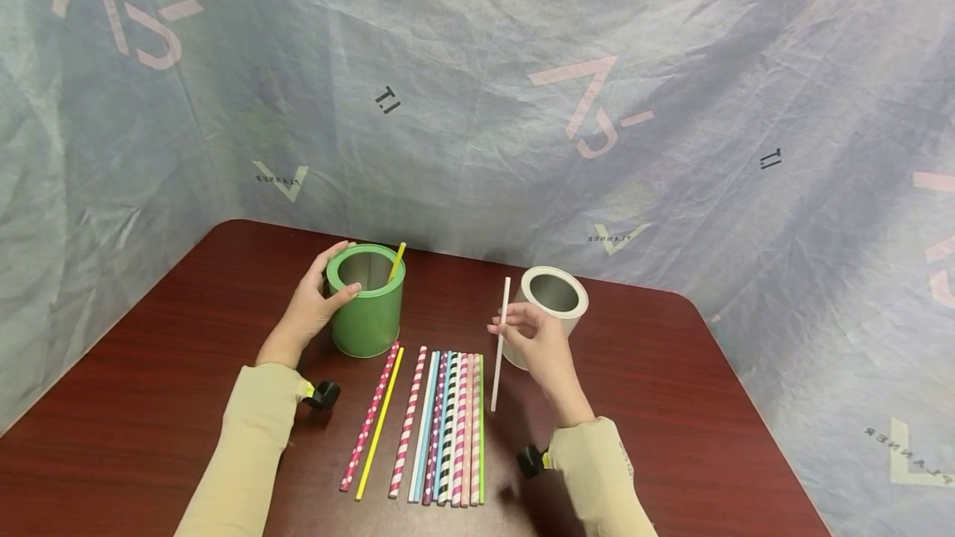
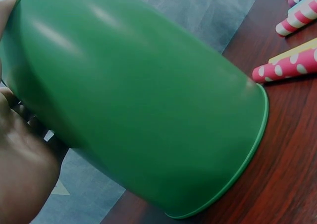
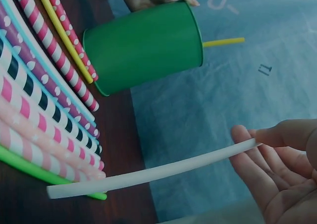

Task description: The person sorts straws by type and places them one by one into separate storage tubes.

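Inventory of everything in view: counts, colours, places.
Left can: 1, green, on table
Right can: 1, white, on table
Yellow straw: 1, yellow, in left can
Straw row: about 11, mixed colours, between the cans, nearer the camera
Straw pair: 2, dotted pink and yellow, left of row
Held straw: 1, whitish, in right hand
Table: 1, reddish brown, underneath
Cloth: grey-blue, printed, behind
Left hand: 1, gripping left can
Sleeves: 2, cream, forearms

A reddish-brown, wood-grained table (image 1: 671, 446) with rounded far corners stands before me, a creased grey-blue cloth (image 1: 462, 139) hanging behind and along both sides, printed with pink marks (image 1: 593, 96), black letters (image 1: 387, 100) and yellowish V shapes (image 1: 291, 195).
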A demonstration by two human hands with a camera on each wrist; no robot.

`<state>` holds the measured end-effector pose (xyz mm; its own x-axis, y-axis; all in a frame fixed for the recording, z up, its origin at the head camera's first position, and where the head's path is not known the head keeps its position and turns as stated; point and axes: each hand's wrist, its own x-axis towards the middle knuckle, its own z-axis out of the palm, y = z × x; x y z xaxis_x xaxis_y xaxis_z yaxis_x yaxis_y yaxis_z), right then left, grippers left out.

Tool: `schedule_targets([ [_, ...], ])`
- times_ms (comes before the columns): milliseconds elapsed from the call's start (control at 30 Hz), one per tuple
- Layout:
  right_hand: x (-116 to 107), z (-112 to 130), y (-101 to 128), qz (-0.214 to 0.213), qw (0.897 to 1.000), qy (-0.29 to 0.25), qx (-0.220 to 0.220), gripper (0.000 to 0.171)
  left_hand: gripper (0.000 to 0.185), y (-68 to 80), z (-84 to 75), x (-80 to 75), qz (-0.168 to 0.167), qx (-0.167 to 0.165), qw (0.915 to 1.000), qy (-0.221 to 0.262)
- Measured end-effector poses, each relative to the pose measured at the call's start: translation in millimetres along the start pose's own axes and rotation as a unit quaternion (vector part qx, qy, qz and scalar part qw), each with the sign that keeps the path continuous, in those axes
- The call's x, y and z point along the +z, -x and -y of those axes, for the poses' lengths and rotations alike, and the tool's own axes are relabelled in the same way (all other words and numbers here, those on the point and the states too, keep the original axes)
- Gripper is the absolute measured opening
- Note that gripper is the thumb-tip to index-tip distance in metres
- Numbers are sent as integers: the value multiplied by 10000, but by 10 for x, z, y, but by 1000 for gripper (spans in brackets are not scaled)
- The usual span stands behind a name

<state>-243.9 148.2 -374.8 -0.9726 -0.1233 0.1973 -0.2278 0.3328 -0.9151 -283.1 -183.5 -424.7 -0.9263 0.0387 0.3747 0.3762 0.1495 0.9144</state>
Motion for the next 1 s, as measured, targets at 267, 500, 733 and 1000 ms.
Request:
schedule_targets([
  [267, 34, 143, 5, -287, 9972, -155, -676, 16, 70, 7, -2, -3, 15, -5, 10000, 21],
  [500, 84, 210, 12, -593, 9909, -396, -1144, 14, 70, 1, 1, 1, 5, 52, 10000, 67],
  [733, 194, 298, -19, -1311, 9653, -991, -2032, 17, 70, -3, -6, 3, 22, 8, 10000, 14],
  [1000, 377, 438, -55, -1573, 9394, -1840, -2426, 21, 71, -5, 10, 0, 20, -101, 9999, -89],
])
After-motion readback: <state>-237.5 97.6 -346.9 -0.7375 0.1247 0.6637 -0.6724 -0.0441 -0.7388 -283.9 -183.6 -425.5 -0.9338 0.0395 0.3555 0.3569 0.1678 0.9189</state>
